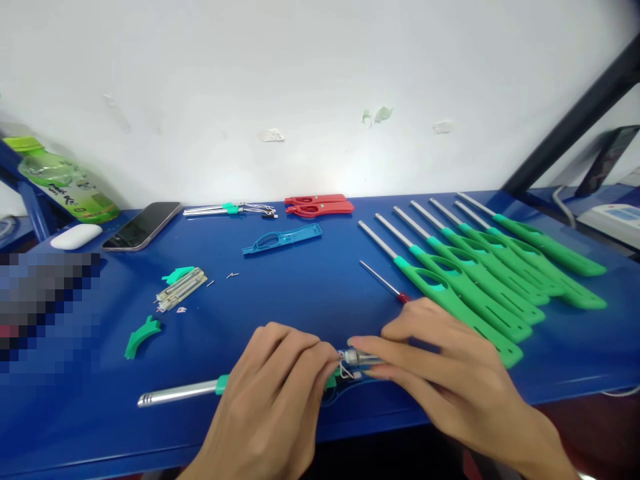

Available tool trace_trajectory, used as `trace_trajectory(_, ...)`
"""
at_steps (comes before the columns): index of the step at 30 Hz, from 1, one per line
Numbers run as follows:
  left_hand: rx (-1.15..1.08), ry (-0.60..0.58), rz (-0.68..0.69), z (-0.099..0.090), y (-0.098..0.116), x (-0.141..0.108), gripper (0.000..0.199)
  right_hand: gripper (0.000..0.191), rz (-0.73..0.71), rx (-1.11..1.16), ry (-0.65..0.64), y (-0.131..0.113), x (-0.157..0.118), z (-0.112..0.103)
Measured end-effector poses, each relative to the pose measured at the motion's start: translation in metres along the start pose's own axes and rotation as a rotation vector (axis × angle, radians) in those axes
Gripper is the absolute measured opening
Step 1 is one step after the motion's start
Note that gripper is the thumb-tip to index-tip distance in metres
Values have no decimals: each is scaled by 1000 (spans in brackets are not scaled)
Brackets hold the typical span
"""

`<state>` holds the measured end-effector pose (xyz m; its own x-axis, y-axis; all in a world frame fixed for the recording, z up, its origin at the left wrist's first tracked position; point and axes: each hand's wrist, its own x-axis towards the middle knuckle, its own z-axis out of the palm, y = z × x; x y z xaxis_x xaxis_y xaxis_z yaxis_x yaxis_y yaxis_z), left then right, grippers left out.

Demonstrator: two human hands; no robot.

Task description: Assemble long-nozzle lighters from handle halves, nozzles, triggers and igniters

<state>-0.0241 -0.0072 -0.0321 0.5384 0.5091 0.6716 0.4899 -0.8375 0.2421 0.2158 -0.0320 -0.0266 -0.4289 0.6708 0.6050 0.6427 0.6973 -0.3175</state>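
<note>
An opened long-necked lighter with a silver tube (175, 391) lies across the table's front, its blue half shell (333, 398) showing between my hands. My left hand (273, 393) is closed over the lighter's middle, fingertips pinched by white wires (346, 371); what exactly those fingertips hold is hidden. With thumb and fingers, my right hand (445, 363) grips a clear fuel tank (361, 357) above the shell. Just behind that hand lies a screwdriver (383, 279) with a red handle.
Several green lighters (450, 287) lie in a row at right. Farther back are red shells (320, 205), a blue half shell (285, 238) and silver tubes (227, 209). Clear tanks (184, 288), screws (233, 275), a green trigger (143, 337), phone (143, 227) and bottle (65, 180) are left.
</note>
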Motion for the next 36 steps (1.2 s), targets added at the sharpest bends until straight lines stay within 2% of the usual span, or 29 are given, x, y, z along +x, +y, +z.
trace_trajectory(8,59,-41,-42,-3,-4,-10,19,22,39,61,45,-3,4,1)
trace_trajectory(13,53,-90,-20,-4,-6,-13,26,18,35,80,23,-4,4,-1)
trace_trajectory(19,51,-48,1,-1,-3,-7,17,19,23,59,26,-2,2,2)
trace_trajectory(31,20,-53,3,-2,-2,-6,17,24,12,23,-2,0,0,2)
trace_trajectory(36,41,-145,-1,-3,-11,-15,23,27,72,16,-56,4,-3,-2)
